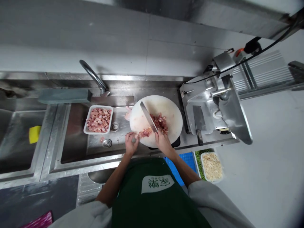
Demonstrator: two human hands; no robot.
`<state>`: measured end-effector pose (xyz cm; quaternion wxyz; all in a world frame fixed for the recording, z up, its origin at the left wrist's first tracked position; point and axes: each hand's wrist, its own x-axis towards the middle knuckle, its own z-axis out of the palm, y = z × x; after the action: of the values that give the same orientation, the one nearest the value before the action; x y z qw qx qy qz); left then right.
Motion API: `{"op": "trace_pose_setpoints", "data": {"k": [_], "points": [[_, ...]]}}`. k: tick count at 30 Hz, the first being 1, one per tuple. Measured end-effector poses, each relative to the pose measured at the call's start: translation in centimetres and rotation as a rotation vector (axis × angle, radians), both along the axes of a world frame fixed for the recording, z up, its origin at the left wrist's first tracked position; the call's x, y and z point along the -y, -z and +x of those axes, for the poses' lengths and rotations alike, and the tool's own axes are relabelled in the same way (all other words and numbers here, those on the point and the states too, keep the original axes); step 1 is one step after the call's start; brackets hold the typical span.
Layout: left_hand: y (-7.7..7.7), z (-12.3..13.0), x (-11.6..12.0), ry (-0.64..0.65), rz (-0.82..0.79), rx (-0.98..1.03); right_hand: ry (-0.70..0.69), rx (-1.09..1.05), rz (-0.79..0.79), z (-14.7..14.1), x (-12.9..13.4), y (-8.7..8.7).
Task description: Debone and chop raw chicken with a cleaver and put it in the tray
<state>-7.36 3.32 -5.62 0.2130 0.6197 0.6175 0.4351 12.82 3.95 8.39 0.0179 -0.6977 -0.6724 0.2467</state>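
Observation:
A round white cutting board (172,109) sits on the steel counter in front of me. My right hand (163,142) is closed around the handle of a cleaver (148,116), whose blade points up and to the left over the board. Right of the blade lies a heap of chopped raw meat (162,122). Left of it, at the board's lower left edge, is a smaller strip of cut meat (145,132). My left hand (132,142) pinches the outer end of that meat, its fingers curled. A pale piece of raw poultry (128,113) shows beside the board's left edge.
A white basket of chopped meat (110,111) stands in the sink, beside two drains. The faucet (93,74) rises behind. At right, a steel slicing machine (234,110) has a second cleaver (199,118) lying by it. A yellow sponge (34,134) lies in the left sink.

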Motion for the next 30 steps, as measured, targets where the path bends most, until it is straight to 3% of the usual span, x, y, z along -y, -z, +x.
{"op": "trace_pose_setpoints", "data": {"k": [2,7,12,18,25,30], "points": [[0.3,-0.3,0.2,-0.052,-0.080,0.128,0.018,0.012,0.012,-0.5,0.3,0.2],[1.0,0.0,0.9,0.033,-0.304,0.498,-0.029,0.017,-0.160,-1.1,-0.2,1.5],[0.6,0.2,1.4,0.038,-0.439,0.785,0.019,0.002,0.000,-1.7,0.4,0.7],[0.0,-0.2,1.6,0.010,-0.456,0.887,0.000,-0.003,0.006,-3.1,1.3,2.8],[0.5,-0.9,1.7,-0.015,-0.499,0.926,0.011,0.001,0.048,-3.8,1.1,0.6],[0.5,-0.9,1.9,-0.037,-0.534,0.970,-0.029,0.021,-0.178,-4.6,1.2,1.8]]}}
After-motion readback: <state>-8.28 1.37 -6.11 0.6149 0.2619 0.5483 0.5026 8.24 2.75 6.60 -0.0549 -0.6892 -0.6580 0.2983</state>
